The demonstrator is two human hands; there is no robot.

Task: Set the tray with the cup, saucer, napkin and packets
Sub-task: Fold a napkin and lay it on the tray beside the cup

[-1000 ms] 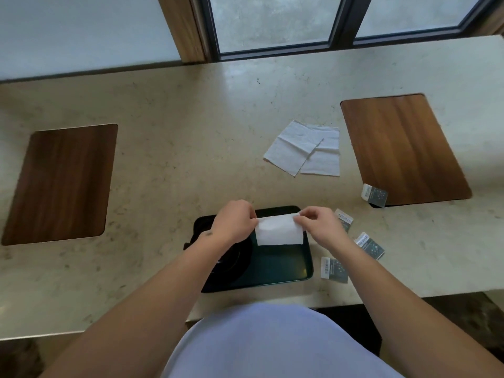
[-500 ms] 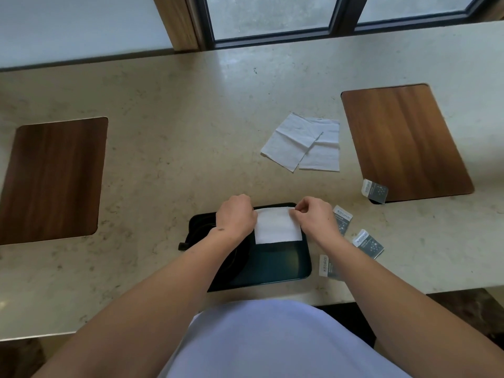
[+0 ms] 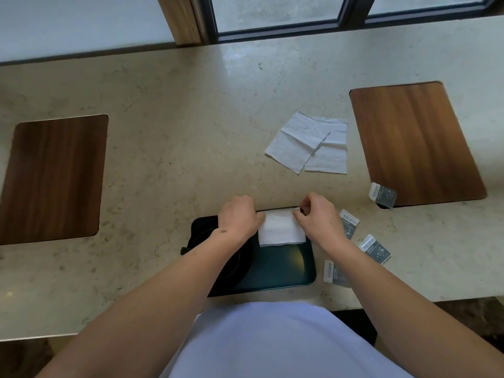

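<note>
A dark green tray (image 3: 283, 271) lies at the near edge of the stone counter. A folded white napkin (image 3: 281, 227) rests flat on the tray's far right part. My left hand (image 3: 240, 216) pinches its left edge and my right hand (image 3: 316, 214) pinches its right edge. A dark saucer with a cup (image 3: 231, 263) sits on the tray's left side, mostly hidden under my left forearm. Several grey packets lie on the counter to the right: one (image 3: 349, 223) beside my right hand, one (image 3: 375, 249) further right, one (image 3: 331, 271) by the tray's corner.
Two more white napkins (image 3: 308, 143) lie overlapped on the counter beyond the tray. Another packet (image 3: 381, 195) sits on the corner of a wooden inset panel (image 3: 414, 143) at the right. A second wooden panel (image 3: 54, 178) is at the left. Windows run along the back.
Both hands lowered the napkin from above the tray onto its far right part and pressed it flat. The packets and spare napkins stayed put.
</note>
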